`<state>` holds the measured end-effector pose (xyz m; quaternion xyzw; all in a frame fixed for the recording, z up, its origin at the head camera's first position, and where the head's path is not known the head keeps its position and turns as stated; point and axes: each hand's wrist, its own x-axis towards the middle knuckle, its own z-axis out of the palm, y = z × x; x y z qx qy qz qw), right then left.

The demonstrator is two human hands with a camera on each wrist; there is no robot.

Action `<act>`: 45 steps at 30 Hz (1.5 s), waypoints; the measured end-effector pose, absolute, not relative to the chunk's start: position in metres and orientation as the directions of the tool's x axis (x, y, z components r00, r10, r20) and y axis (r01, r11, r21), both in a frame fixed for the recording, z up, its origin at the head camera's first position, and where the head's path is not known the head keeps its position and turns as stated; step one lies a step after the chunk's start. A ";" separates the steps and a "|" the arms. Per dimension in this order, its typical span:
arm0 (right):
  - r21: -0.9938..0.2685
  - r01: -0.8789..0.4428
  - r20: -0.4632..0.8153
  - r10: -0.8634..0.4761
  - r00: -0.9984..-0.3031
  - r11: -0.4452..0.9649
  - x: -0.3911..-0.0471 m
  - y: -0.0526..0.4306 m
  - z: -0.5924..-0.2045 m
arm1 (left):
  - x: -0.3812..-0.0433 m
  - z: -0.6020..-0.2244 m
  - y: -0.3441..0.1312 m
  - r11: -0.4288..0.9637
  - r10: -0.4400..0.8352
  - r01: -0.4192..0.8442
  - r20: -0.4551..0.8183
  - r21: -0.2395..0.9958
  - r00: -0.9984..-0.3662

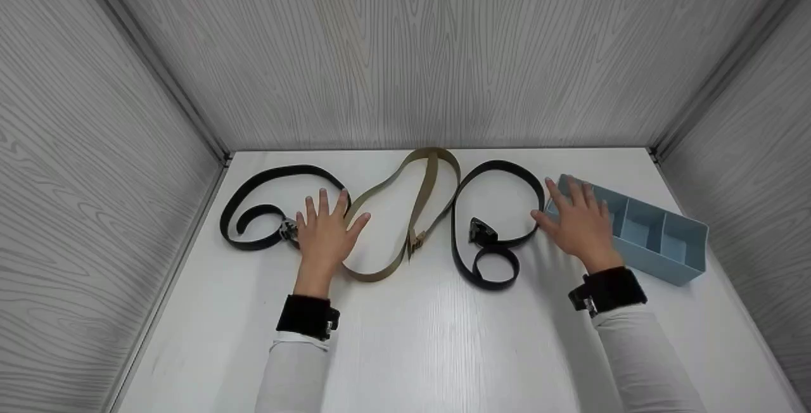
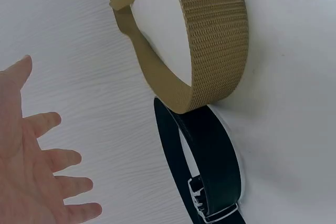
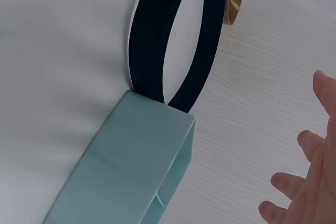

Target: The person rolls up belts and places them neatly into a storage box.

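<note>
My left hand [image 1: 324,239], fingers spread straight, hovers over the right side of a black belt [image 1: 260,178] that lies loosely coiled with its buckle [image 1: 288,229] beside the hand. A tan webbing belt [image 1: 374,277] stands on edge in loops at the middle; the left wrist view shows its ribbed weave [image 2: 218,35] close to the black belt [image 2: 210,156]. Another black belt [image 1: 455,229] curls to its right, buckle [image 1: 483,232] inside the loop. Above the left end of a blue divided box [image 1: 659,264] is my right hand [image 1: 580,226], fingers straight and apart, holding nothing.
The box has several compartments in a row and sits slanted at the right; its end meets the black belt in the right wrist view. Grey wood-grain panels [image 1: 405,52] wall the white tabletop [image 1: 405,349] at the back and both sides.
</note>
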<state>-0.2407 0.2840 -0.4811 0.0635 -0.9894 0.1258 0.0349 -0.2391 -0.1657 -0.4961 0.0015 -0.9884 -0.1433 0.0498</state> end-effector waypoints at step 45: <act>-0.480 -0.246 -0.091 -0.327 -0.941 0.842 -0.202 0.184 -0.554 | -0.199 -0.554 -0.025 0.682 0.670 0.727 0.328 0.082 -0.666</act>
